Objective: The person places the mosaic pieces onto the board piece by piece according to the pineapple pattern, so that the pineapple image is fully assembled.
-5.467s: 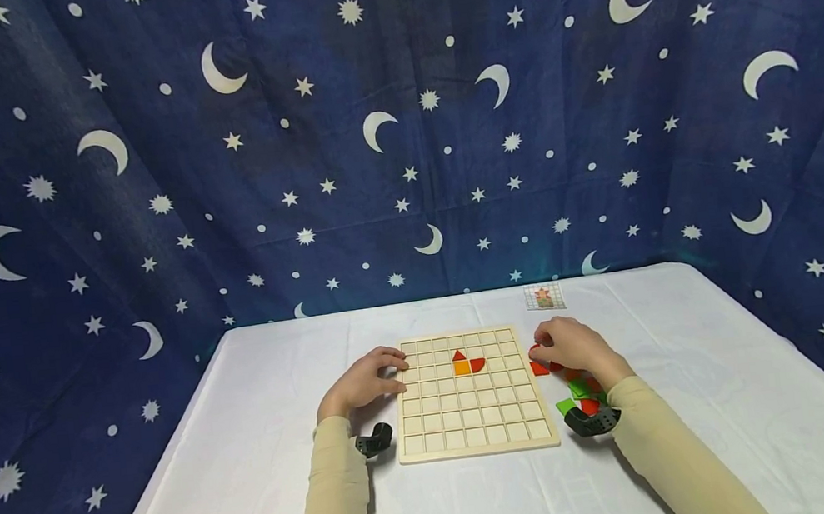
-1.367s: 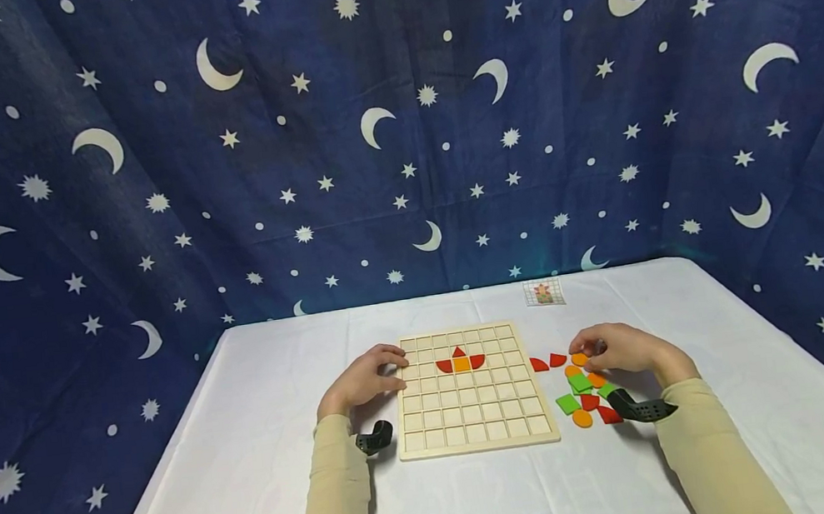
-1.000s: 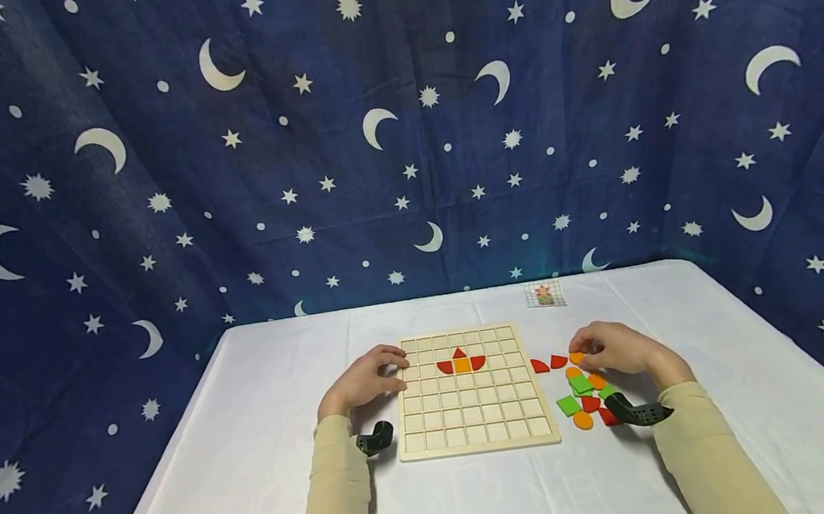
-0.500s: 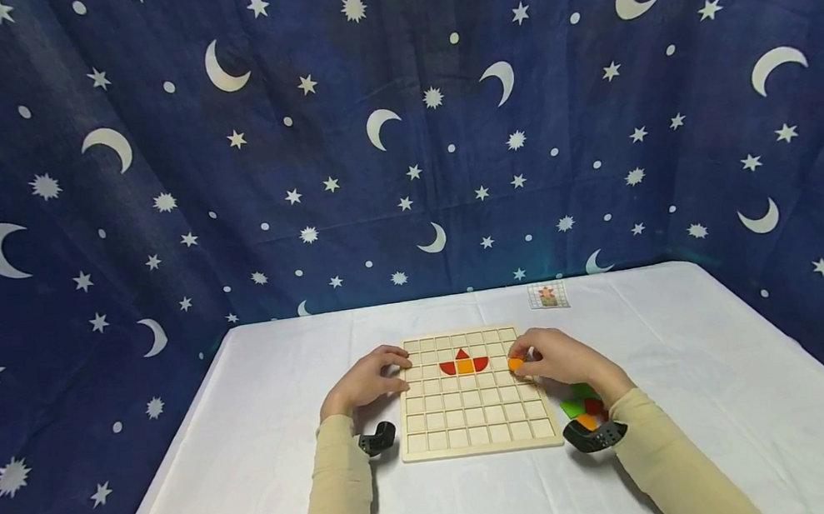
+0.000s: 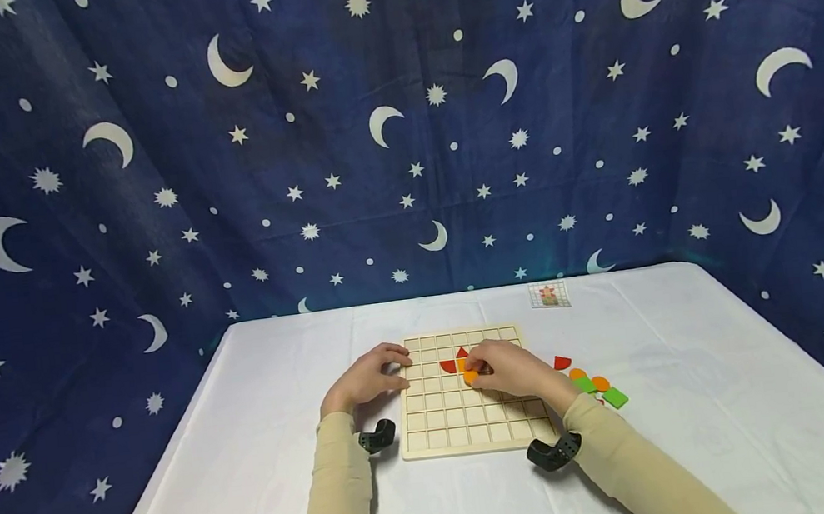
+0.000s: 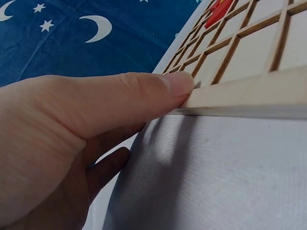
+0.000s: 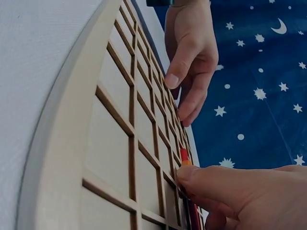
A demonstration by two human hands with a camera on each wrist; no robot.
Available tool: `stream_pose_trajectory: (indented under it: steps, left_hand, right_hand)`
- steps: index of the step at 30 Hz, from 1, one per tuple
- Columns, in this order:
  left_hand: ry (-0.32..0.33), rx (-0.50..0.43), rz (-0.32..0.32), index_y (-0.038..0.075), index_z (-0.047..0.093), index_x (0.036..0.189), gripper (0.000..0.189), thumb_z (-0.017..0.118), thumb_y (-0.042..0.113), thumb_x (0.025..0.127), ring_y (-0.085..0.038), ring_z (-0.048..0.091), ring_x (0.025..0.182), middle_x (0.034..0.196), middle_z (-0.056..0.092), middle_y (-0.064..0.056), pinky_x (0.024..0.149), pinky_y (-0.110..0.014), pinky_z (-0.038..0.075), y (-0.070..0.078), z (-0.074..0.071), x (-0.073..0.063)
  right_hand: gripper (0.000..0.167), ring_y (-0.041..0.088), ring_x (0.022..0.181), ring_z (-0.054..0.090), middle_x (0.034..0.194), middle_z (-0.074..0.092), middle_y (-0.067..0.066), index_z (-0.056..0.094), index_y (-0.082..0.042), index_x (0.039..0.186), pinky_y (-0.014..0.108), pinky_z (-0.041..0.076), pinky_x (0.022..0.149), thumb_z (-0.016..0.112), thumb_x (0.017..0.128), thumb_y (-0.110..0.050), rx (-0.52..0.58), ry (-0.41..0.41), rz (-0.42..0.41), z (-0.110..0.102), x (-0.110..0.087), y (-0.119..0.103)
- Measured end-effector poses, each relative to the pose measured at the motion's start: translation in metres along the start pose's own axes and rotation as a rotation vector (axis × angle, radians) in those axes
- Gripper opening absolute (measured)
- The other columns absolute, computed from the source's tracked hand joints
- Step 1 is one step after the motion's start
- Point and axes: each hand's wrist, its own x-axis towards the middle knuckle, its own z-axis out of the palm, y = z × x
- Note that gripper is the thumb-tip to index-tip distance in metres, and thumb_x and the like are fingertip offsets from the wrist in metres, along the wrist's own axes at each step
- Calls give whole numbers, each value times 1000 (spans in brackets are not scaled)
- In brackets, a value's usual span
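My right hand (image 5: 518,370) pinches an orange disc (image 5: 471,378) between thumb and fingertips, close over the wooden grid board (image 5: 432,447). The disc sits just in front of an orange square (image 5: 461,365) lying in the grid. Behind that square is a red triangle (image 5: 462,352), and to its left a red quarter circle (image 5: 448,367); my fingers cover the spot on its right. At the board's left edge rests my left hand (image 5: 372,376), fingers relaxed. Its thumb (image 6: 134,96) lies on the wooden rim in the left wrist view.
Right of the board lie loose pieces, partly behind my right forearm: a red quarter circle (image 5: 562,363), orange discs (image 5: 600,384) and green pieces (image 5: 614,396). A small pattern card (image 5: 548,294) lies at the back of the white-covered table (image 5: 280,363), before a dark blue curtain (image 5: 343,172).
A red quarter circle has appeared left of the orange square. My right hand has taken an orange disc from the pile and carried it left over the board. My left hand has stayed put.
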Motion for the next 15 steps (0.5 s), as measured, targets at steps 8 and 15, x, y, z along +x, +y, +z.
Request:
stream_pose_trajectory:
  steps: [8, 15]
  left_hand:
    - [-1, 5, 17, 7, 70, 114, 34, 78, 11, 82, -29, 45, 132, 134, 55, -5, 112, -46, 34, 0, -1, 0]
    - [3, 5, 10, 8, 71, 114, 33, 78, 12, 82, -28, 45, 131, 133, 55, -4, 112, -46, 34, 0, 0, 1]
  right_hand:
    - [13, 13, 83, 58, 90, 65, -2, 71, -10, 97, 31, 51, 77, 75, 86, -15, -8, 5, -18, 2, 0, -2]
    - [10, 12, 81, 59, 87, 64, -6, 71, -10, 94, 30, 52, 77, 74, 86, -15, 2, 20, -29, 5, 1, -2]
